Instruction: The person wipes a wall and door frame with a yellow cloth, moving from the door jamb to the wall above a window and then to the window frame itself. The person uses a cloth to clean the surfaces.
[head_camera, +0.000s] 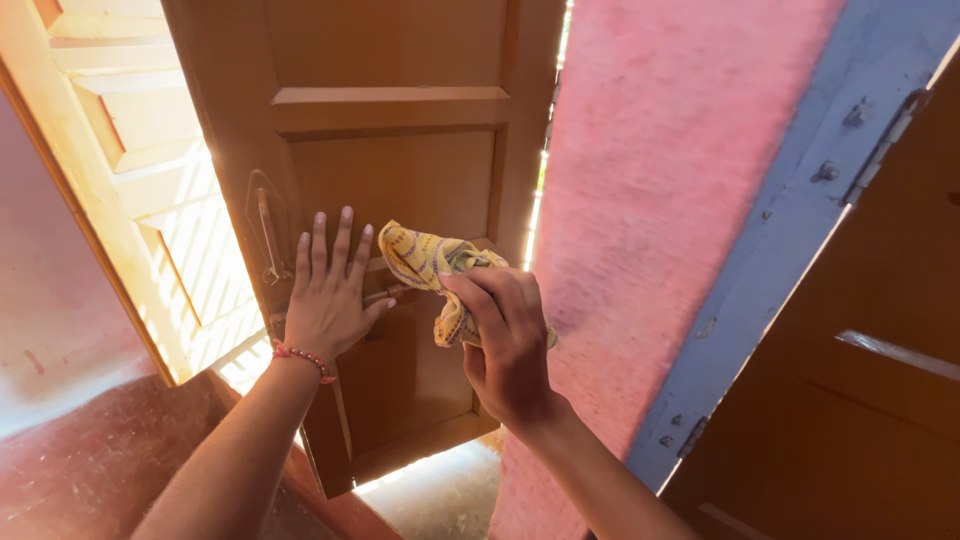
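We record a pink plastered wall (660, 200) at centre, rough-textured, sunlit. Beside it on the right we note a pale blue door frame (790, 220) with metal hinges, then a dark brown wooden shutter (860, 400). At lower left we list a worn reddish floor (100, 460). Bright daylight enters through the gaps.

Single head-worn camera looking forward and slightly downward, sitting close to the brown wooden door (400, 180), its lower panels filling the centre of the view
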